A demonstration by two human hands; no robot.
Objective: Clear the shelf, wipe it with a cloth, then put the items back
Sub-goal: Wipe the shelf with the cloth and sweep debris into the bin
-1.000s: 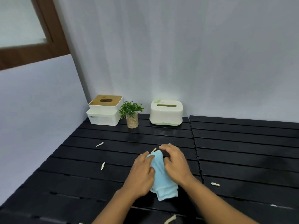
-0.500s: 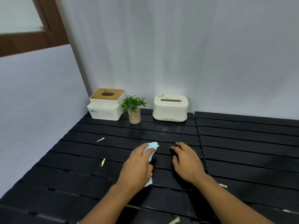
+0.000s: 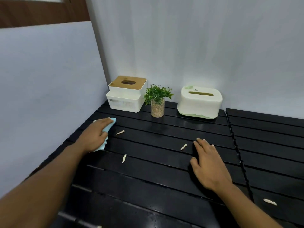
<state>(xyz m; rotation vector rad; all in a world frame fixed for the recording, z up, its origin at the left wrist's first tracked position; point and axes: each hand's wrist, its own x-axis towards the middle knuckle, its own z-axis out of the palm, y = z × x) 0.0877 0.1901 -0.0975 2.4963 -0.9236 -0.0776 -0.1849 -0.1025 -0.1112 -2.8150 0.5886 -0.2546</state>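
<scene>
My left hand (image 3: 94,135) presses a light blue cloth (image 3: 105,129) flat on the black slatted shelf (image 3: 164,170), near its left edge by the wall. Only the cloth's rim shows around the fingers. My right hand (image 3: 208,163) lies palm down on the shelf's middle, fingers spread, holding nothing. At the back stand a white tissue box with a wooden lid (image 3: 125,94), a small green plant in a glass jar (image 3: 157,100) and a rounded white and green tissue box (image 3: 199,102).
Several pale scraps lie on the slats: one beside the cloth (image 3: 120,132), one below it (image 3: 124,158), one by my right fingertips (image 3: 183,147), one at the lower right (image 3: 270,202). Grey walls close off the left and back. A seam (image 3: 236,145) splits the shelf panels.
My left hand has slid the cloth from the shelf's middle to the far left. My right hand let go of the cloth and now rests flat. The camera moved closer.
</scene>
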